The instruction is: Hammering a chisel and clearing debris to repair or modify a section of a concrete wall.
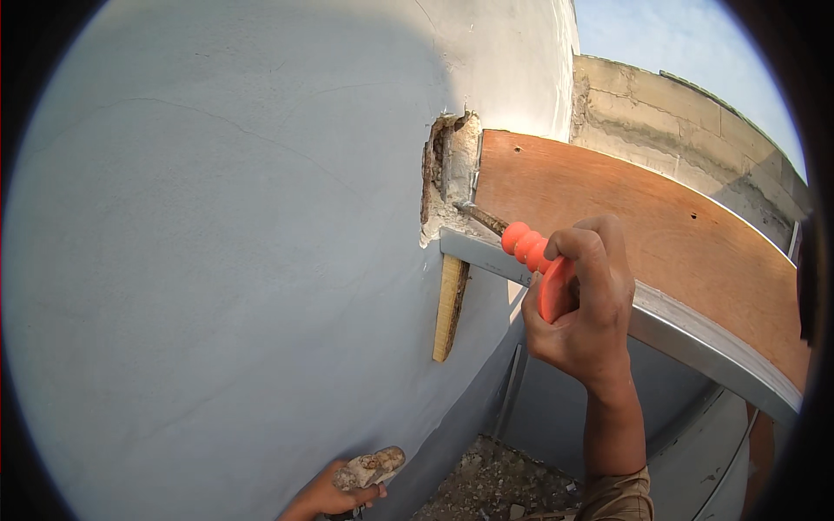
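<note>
My right hand [586, 291] is closed round a chisel [526, 246] with an orange-red ribbed grip and a round hand guard. Its rusty steel shaft points up and left, and the tip touches the broken lower right of a rough hole [445, 161] in the grey wall [243, 260]. Lower down and to the left, close to the wall, my left hand [343, 495] grips a hammer [371, 467]. The hammer's head is crusted with pale mortar and brown at one end; its handle is mostly hidden.
A brown wooden board [625, 200] runs right from the hole, above a grey metal channel [678, 334]. Below the channel's left end, a tapered wooden wedge [450, 308] stands against the wall. Rubble [499, 478] lies far below; a block wall [660, 113] rises behind.
</note>
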A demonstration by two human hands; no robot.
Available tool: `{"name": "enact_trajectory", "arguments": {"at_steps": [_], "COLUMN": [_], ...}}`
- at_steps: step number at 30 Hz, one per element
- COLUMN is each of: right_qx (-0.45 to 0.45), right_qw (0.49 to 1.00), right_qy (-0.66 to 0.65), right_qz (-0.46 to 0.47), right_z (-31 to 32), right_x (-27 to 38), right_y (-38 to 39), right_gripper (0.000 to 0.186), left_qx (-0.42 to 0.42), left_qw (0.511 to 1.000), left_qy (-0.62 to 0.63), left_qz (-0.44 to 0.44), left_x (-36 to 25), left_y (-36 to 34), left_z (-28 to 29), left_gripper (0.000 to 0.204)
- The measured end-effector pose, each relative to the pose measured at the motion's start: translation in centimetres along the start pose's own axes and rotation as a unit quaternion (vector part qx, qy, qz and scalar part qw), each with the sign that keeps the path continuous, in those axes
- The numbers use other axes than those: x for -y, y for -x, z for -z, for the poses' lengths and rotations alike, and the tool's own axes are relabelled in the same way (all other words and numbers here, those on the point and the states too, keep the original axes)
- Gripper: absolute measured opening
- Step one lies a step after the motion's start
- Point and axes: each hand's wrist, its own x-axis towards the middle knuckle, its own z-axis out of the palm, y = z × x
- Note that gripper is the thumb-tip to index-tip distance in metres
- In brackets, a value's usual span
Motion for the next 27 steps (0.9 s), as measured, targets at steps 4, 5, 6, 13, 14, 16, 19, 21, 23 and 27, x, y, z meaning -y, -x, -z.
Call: {"name": "enact_trajectory", "arguments": {"at_steps": [4, 5, 6, 13, 14, 16, 19, 21, 23, 27], "right_qx": [-0.070, -0.087, -0.126, -0.030, -0.033, -0.048, -0.094, -0.149, -0.100, -0.062], "right_qw": [0.993, 0.992, 0.983, 0.999, 0.998, 0.997, 0.989, 0.971, 0.989, 0.997], "right_qy": [-0.004, 0.011, 0.021, -0.029, -0.037, -0.015, 0.019, 0.066, 0.065, -0.033], "right_qz": [0.090, 0.094, 0.134, -0.029, -0.027, 0.059, 0.115, 0.175, 0.086, -0.011], "right_z": [-2.5, -2.8, -2.7, 1.1, 0.8, -0.5, -2.6, -2.4, -1.0, 0.3], "right_x": [1.6, 2.5, 3.1, 1.1, 1.0, 1.3, 3.1, 3.5, 3.0, 1.3], "right_y": [0.6, 0.8, 0.7, -0.5, -0.3, 0.7, 2.1, 2.1, 1.3, -0.2], "right_gripper": [0.046, 0.047, 0.047, 0.046, 0.046, 0.042, 0.041, 0.041, 0.040, 0.047], "left_qx": [-0.006, -0.009, -0.007, -0.018, -0.018, -0.016, -0.016, -0.016, -0.021, -0.027], "left_qw": [1.000, 1.000, 1.000, 0.999, 1.000, 0.999, 0.998, 0.999, 0.999, 1.000], "left_qy": [-0.007, -0.002, 0.001, 0.007, -0.009, 0.016, 0.035, 0.020, 0.025, 0.008], "left_qz": [0.004, -0.008, -0.011, -0.027, -0.015, -0.028, -0.046, -0.047, -0.042, -0.007], "left_x": [-0.2, -0.2, -0.1, 0.2, 0.2, 0.3, 0.2, 0.0, -0.2, -0.2], "left_y": [-0.2, -0.2, -0.2, -0.1, -0.2, -0.3, -0.2, -0.1, -0.1, -0.1], "left_z": [-0.2, -0.2, -0.2, -0.2, -0.2, -0.3, -0.4, -0.4, -0.5, -0.6], "left_gripper": [0.018, 0.020, 0.020, 0.019, 0.019, 0.019, 0.019, 0.019, 0.018, 0.025]}}
